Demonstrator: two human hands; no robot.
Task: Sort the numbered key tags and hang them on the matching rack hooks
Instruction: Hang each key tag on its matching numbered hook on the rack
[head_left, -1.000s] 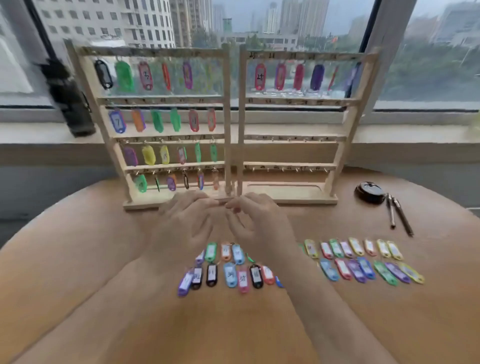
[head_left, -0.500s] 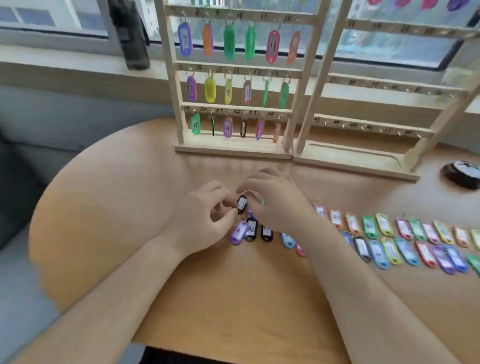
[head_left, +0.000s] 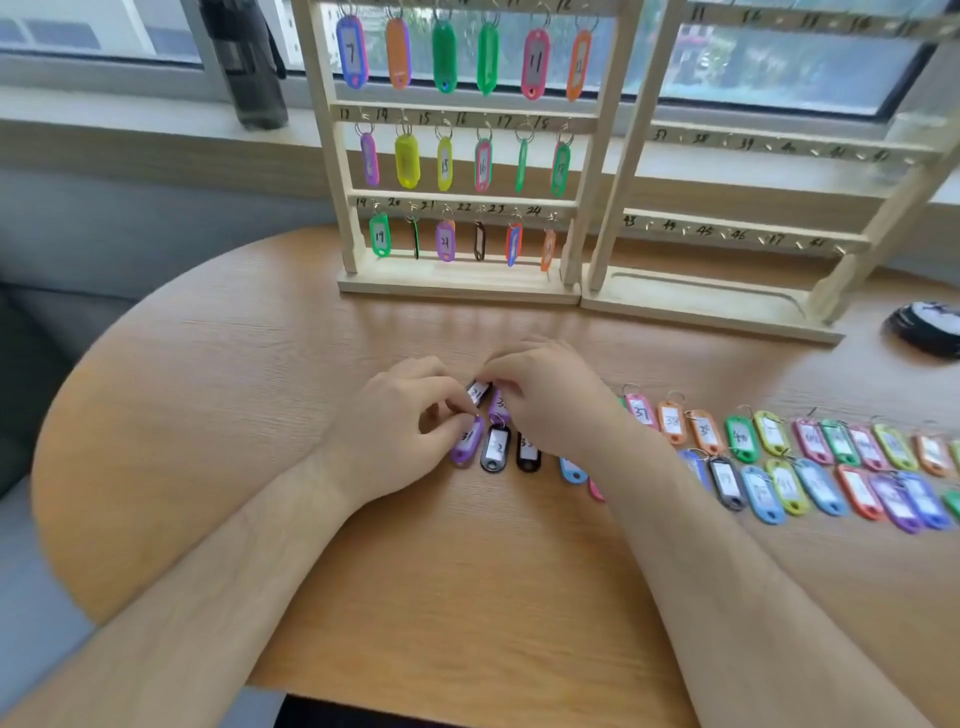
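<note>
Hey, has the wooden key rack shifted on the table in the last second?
No. The rack still stands with its base end just left of the black round object on the table; only the view shifted.

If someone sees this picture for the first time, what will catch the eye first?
First, the left hand and right hand, meeting fingertip to fingertip on a black tag in the middle of the table. Next, the two rows of colourful key tags lying to their right, and the left rack behind, full of hanging tags, beside the right rack, its visible rows bare.
</note>
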